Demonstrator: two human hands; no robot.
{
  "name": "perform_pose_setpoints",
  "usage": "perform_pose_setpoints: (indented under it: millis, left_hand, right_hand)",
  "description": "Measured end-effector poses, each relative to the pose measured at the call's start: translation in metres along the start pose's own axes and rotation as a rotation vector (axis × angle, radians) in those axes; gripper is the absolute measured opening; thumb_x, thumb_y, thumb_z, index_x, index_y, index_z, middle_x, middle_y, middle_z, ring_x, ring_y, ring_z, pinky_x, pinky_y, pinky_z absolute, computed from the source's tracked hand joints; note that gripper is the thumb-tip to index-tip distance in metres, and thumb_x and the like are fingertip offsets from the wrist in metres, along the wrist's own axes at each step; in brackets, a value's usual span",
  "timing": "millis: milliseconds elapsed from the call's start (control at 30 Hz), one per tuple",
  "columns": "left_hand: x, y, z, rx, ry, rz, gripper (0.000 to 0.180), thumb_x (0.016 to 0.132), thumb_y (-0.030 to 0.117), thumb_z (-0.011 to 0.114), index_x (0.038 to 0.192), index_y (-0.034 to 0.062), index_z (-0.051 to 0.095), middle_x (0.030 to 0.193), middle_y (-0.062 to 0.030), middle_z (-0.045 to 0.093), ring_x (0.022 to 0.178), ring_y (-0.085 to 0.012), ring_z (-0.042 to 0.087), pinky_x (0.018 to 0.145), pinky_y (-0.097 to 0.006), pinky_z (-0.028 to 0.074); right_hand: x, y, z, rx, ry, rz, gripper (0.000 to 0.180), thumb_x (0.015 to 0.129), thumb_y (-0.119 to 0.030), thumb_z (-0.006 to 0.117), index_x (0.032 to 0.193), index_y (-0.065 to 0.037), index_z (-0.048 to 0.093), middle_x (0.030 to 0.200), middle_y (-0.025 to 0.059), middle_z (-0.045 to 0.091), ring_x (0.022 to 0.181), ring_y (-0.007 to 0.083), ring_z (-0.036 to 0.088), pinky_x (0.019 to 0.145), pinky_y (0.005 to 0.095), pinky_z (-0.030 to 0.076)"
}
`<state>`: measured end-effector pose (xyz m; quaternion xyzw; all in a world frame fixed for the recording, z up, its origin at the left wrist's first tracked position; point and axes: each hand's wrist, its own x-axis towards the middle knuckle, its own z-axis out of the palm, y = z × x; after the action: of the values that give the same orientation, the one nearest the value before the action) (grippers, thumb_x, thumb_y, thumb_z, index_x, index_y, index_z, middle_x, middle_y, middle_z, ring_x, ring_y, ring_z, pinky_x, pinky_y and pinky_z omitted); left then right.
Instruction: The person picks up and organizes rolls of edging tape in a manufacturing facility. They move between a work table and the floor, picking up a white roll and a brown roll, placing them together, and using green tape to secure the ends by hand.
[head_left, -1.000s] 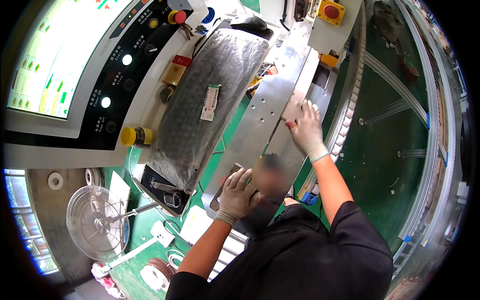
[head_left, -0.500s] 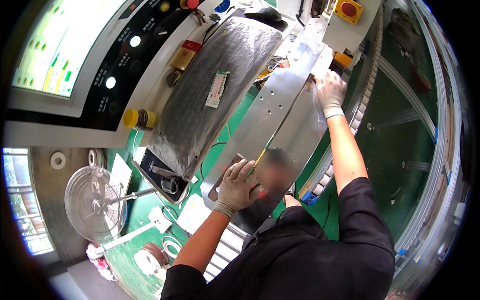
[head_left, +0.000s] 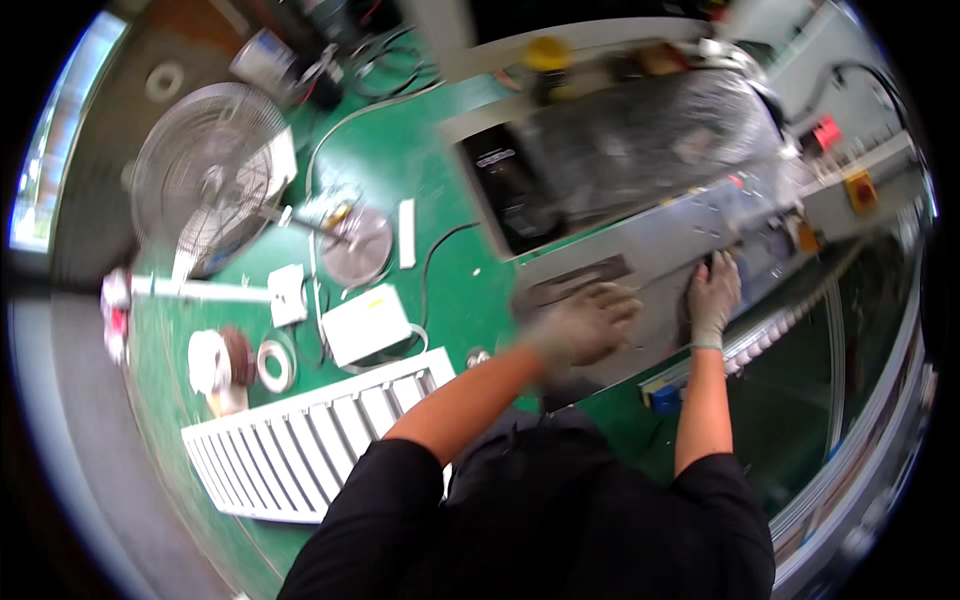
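Note:
My left hand (head_left: 588, 325), in a pale work glove, is over the near left part of a shiny metal plate (head_left: 655, 300). Motion smears it, so its grip is unclear. Beside it on the plate lies a flat dark-brown piece (head_left: 580, 280). My right hand (head_left: 714, 293), also gloved, rests farther right on the plate with its fingers extended and spread. A small dark spot shows by its fingertips, too blurred to name. No thin yellow-green strip can be made out now.
Behind the plate lies a plastic-wrapped slab (head_left: 650, 140) with a black phone-like box (head_left: 508, 185) at its left end. A standing fan (head_left: 212, 180), white slatted panel (head_left: 320, 435) and white box (head_left: 366, 325) are at left. A chain conveyor (head_left: 765, 345) runs at right.
The view has swung left, bringing in more floor and the slatted panel. My left hand has left the yellow-green strip it held at the slot. My right hand stays on the plate.

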<state>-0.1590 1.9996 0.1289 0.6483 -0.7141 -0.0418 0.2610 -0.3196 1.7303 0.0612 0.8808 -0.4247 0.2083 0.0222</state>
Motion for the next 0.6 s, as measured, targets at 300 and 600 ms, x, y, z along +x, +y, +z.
perform_pose_setpoints:
  millis: [300, 600]
  left_hand:
    - [-0.263, 0.013, -0.021, -0.785, -0.122, -0.907, 0.038, 0.102, 0.03, 0.056, 0.123, -0.0006, 0.065, 0.113, -0.0204, 0.069, 0.106, -0.038, 0.066, 0.093, -0.044, 0.053]
    - [-0.608, -0.053, 0.028, -0.128, -0.453, -1.872, 0.038, 0.096, 0.019, 0.043, 0.103, -0.0034, 0.072, 0.109, -0.0299, 0.071, 0.106, -0.048, 0.066, 0.097, -0.05, 0.051]
  right_hand:
    - [-0.155, -0.071, -0.029, 0.167, -0.083, 0.3, 0.062, 0.105, -0.035, 0.055, 0.152, 0.004, 0.042, 0.16, 0.0291, 0.035, 0.15, 0.0421, 0.031, 0.123, 0.0458, 0.025]
    - [-0.208, -0.09, -0.007, 1.069, -0.234, 0.906, 0.062, 0.108, -0.031, 0.044, 0.155, 0.007, 0.03, 0.154, 0.0226, 0.041, 0.136, 0.0308, 0.045, 0.114, 0.04, 0.037]
